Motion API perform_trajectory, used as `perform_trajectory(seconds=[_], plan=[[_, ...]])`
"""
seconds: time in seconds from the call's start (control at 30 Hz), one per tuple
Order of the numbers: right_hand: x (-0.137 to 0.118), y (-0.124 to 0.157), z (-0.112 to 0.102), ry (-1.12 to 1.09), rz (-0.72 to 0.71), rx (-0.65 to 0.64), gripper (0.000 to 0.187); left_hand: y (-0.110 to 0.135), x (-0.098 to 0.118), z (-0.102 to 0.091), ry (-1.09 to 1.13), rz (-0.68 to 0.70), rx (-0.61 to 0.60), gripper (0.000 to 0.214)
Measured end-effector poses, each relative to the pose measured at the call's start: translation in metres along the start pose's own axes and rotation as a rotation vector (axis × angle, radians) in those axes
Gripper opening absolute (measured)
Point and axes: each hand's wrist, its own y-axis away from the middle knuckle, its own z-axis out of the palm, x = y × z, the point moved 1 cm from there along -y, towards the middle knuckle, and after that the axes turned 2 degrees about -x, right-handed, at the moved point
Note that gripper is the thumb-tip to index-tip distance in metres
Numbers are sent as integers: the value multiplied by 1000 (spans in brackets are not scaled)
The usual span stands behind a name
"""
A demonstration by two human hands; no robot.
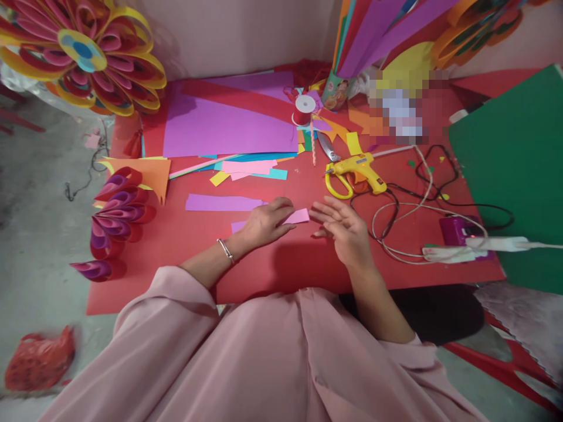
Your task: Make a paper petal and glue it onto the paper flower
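My left hand is closed on a pink paper strip, with the thumb on its near side and the fingers on its far side. The strip's end sticks out to the right. Just beyond that end is my right hand, open, with fingers apart and nothing seen in them. Purple paper strips lie left of my left hand, and one is partly under it. Farther back is a small pile of pink, yellow and turquoise strips.
A yellow glue gun lies over yellow-handled scissors, with tangled cables and a power strip at right. Purple sheets, a thread spool and scraps fill the back. Rolled-paper petals stand left; a green board leans right.
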Motion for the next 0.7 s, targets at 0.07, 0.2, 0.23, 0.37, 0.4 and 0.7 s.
perform_trajectory(seconds=[0.07,0.2,0.23,0.37,0.4,0.7], plan=[[0,-2,0,-35,-2,-7,54,0,0,0,16,3,20,44],[7,-9,-2,-109,16,11,48,-2,1,0,45,35,73,35],[10,-11,-2,-117,20,23,48,-2,1,-1,50,38,77,33],[17,-13,0,-29,-29,99,45,-3,2,-1,60,23,79,29],[18,-12,1,13,-45,112,45,-3,2,-2,65,26,85,29],[12,-5,5,101,-45,66,49,-4,2,-2,66,35,92,27]])
